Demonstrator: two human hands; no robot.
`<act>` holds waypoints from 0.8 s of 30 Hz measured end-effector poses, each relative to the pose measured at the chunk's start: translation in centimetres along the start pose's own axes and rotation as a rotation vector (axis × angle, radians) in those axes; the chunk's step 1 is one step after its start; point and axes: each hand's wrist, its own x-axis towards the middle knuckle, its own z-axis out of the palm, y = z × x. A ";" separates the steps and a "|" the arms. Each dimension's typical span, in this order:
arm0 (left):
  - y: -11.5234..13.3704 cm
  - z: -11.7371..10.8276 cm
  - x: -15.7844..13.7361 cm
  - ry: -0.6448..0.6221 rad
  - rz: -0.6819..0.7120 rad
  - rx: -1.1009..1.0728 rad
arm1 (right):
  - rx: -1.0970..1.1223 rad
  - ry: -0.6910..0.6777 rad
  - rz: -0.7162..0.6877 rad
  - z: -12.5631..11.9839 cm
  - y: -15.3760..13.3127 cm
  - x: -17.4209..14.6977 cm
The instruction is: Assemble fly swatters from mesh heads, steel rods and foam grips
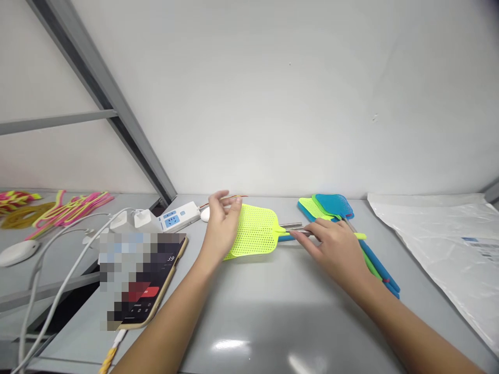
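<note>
A yellow-green fly swatter (257,231) with a perforated head lies level across both hands, just above the grey table. My left hand (224,221) is closed at the far left edge of its head, thumb against the upper corner. My right hand (331,241) grips the swatter's metal rod, with the yellow-green handle end showing past the fingers. Behind the held swatter lie more metal rods (294,225) and a blue piece, partly hidden. A stack of blue and green fly swatters (331,205) rests beyond my right hand, their handles (380,265) pointing toward the lower right.
A phone (152,280) in a tan case lies at left, beside a white power strip (179,215) with plugs and white cables (58,296). Pink and yellow cords (74,208) are farther left. A white plastic bag (440,244) covers the right side, and a wall stands behind.
</note>
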 end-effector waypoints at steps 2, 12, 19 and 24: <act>-0.1 0.2 0.0 -0.170 -0.212 -0.168 | -0.011 0.027 -0.007 0.0 0.4 0.1; 0.5 0.1 -0.9 -0.431 -0.355 -0.366 | -0.133 0.014 -0.137 -0.2 1.1 -0.1; 0.3 0.2 -1.0 -0.505 -0.417 -0.305 | -0.259 -0.056 -0.193 0.3 0.3 -0.6; 0.0 0.5 -1.1 -0.519 -0.461 -0.307 | -0.333 -0.037 -0.214 0.3 -0.2 -0.9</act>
